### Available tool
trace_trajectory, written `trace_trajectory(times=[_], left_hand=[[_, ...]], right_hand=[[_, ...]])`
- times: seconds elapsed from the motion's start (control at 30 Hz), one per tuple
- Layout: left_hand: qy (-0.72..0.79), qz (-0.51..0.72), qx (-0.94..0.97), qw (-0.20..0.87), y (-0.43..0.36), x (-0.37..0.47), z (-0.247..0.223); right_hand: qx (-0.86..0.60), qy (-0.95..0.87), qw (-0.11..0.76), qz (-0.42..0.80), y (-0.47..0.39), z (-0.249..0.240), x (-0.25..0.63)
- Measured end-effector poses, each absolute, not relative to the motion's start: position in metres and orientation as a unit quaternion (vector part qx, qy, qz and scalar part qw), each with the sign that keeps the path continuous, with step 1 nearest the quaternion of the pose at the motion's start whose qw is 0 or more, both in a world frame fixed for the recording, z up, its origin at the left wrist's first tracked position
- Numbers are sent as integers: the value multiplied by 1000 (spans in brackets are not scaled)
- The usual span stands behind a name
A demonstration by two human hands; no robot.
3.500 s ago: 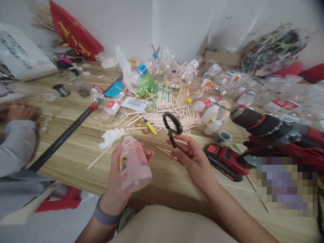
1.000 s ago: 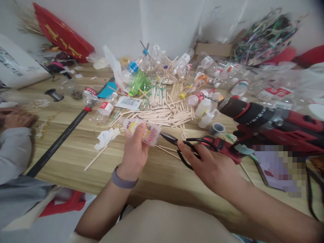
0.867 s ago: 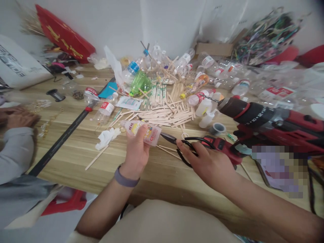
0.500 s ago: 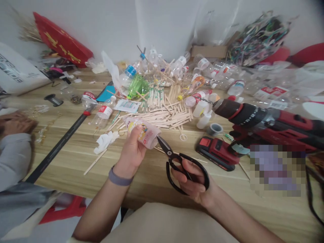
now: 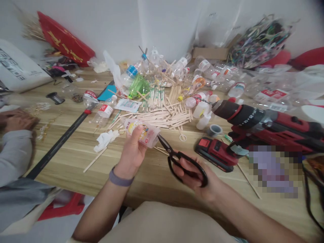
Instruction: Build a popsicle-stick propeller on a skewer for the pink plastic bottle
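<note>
My left hand (image 5: 133,148) is wrapped round a cut plastic bottle (image 5: 149,134) with a printed label, its cut end turned to the right. In my right hand (image 5: 192,173) are black-handled scissors (image 5: 174,157), with fingers and thumb through the loops. The tips of the blades touch the rim of the bottle's cut end; whether they are inside it I cannot tell. Behind the bottle lie many flat wooden sticks (image 5: 162,118) in a loose pile. A crumpled white tissue (image 5: 105,139) sits to the left of my left hand.
A red and black cordless drill (image 5: 253,116) stands at the right. Clear plastic bottles (image 5: 236,88) crowd the back. A black bar (image 5: 60,145) with a bottle top on its end crosses the left side. Another person's hands (image 5: 20,119) rest at the far left.
The scissors' handles have come closer together, and my right hand has turned slightly. The bottle stays in my left hand, nearly unmoved.
</note>
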State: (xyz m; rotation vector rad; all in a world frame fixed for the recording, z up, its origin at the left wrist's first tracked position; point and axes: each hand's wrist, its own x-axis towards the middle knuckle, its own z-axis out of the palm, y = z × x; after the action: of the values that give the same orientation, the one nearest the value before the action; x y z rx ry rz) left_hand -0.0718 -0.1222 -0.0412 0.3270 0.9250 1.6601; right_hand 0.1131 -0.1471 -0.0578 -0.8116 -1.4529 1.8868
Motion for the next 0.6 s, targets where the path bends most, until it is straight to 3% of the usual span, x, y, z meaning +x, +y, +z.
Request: trace_trajectory(times=[0.1, 0.23, 0.3, 0.37, 0.43, 0.47, 0.5, 0.6], left_hand=[[360, 670, 155, 630, -121, -75, -34], [353, 689, 160, 613, -120, -75, -32], [375, 713, 163, 570, -120, -73, -35], [395, 726, 158, 541, -120, -70, -41], [407, 731, 150, 526, -120, -68, -46], [412, 734, 150, 519, -120, -67, -48], [415, 736, 152, 513, -120, -68, -50], [425, 714, 146, 537, -120, -74, -50]], right_hand=[[-215, -454, 301, 811, -160, -69, 102], [-262, -508, 318, 756, -161, -60, 109], [-393, -703, 339, 485, -155, -51, 118], [-459, -827, 283, 161, -147, -46, 126], [-471, -856, 213, -4, -139, -47, 131], [-475, -856, 203, 11, -136, -49, 132], [-474, -847, 217, 107, -133, -52, 132], [-374, -682, 277, 564, -131, -63, 127]])
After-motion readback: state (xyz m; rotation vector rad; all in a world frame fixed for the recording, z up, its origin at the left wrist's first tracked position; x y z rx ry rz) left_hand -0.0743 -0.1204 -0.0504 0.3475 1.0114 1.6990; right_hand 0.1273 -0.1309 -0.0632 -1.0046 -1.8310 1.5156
